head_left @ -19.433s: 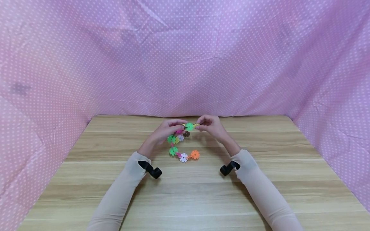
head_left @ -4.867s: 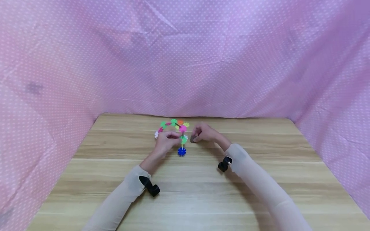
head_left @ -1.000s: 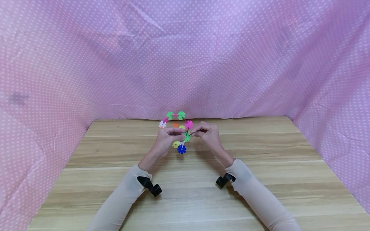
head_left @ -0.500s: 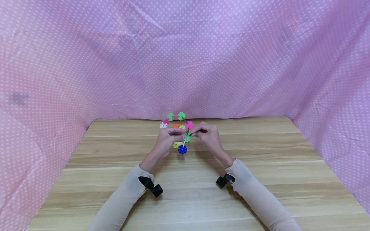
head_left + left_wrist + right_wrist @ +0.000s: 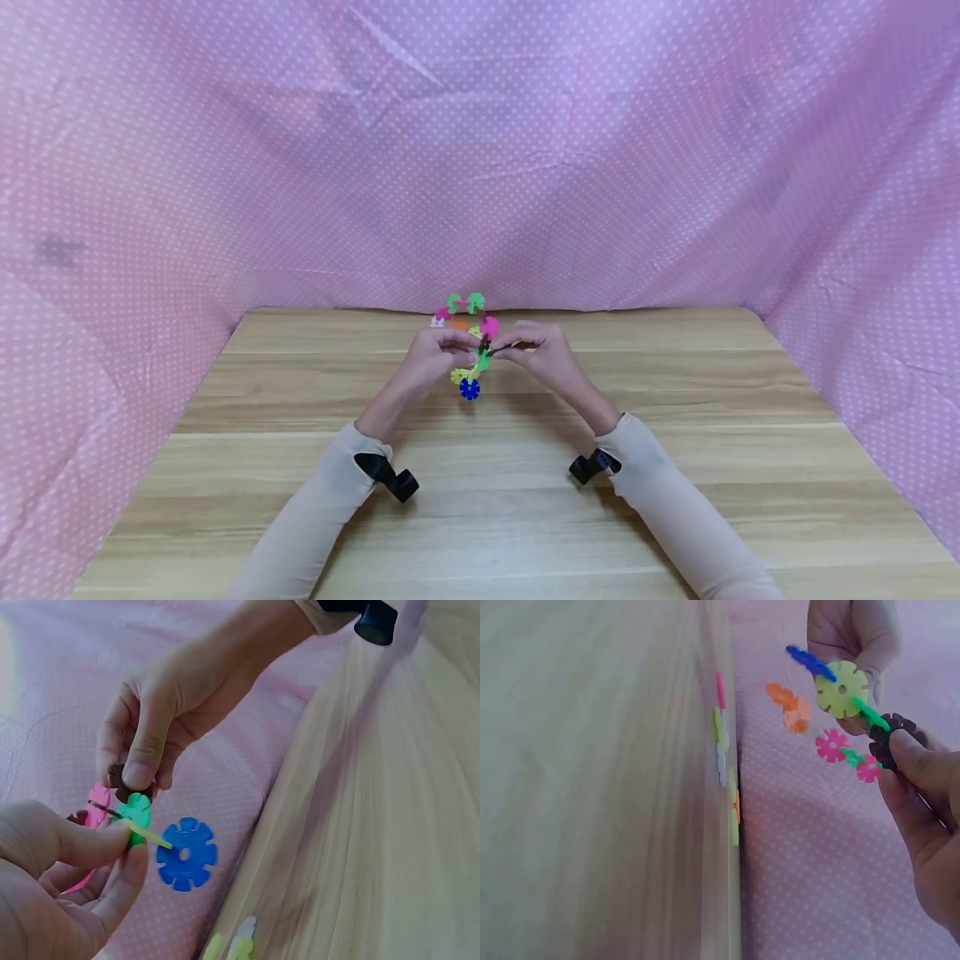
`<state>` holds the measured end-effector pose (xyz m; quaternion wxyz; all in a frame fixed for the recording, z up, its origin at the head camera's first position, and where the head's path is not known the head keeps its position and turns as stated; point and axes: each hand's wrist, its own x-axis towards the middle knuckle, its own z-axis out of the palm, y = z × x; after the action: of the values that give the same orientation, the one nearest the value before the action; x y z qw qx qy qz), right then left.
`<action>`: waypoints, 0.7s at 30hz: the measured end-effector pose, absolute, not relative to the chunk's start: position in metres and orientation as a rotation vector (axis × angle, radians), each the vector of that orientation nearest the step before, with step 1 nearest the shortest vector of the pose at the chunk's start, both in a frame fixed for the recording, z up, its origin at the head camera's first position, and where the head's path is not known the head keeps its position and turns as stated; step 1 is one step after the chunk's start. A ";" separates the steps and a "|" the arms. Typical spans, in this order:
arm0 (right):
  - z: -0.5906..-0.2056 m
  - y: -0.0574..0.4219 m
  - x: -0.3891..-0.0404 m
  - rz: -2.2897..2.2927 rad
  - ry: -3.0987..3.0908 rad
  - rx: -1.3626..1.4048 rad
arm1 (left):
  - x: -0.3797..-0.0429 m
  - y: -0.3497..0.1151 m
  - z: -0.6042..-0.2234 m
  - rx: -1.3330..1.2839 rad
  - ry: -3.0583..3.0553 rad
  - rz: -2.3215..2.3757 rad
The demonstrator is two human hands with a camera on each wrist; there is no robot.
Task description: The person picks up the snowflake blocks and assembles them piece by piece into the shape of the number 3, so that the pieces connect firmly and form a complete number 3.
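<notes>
Aloft, brown disc [image 5: 882, 750] in right hand [image 5: 540, 346], beside green disc [image 5: 136, 805]

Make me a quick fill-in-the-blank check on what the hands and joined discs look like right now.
1. In the left-wrist view, the dark brown disc directly under a thumb is pinched by the ____ hand.
2. In the right-wrist view, the yellow disc is joined to a green disc at one edge and a ____ disc at the other.
3. The cloth behind the table is patterned with dots coloured ____.

Missing words: right; blue; white.
</notes>
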<state>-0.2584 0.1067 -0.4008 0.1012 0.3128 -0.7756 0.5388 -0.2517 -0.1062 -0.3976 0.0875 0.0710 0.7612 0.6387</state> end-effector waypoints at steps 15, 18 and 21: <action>-0.401 0.098 -0.253 1.336 -2.109 1.053 | -0.248 -0.102 -0.395 0.254 2.284 1.850; -0.401 0.096 -0.254 1.232 -2.039 1.060 | -0.247 -0.099 -0.394 0.226 2.247 1.879; -0.401 0.094 -0.253 1.178 -1.986 1.044 | -0.246 -0.098 -0.394 0.194 2.214 1.915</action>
<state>-0.2530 0.0940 -0.4011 0.2991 0.3931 -0.7479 0.4436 -0.2462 -0.0975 -0.3937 0.1038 0.0657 0.7507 0.6491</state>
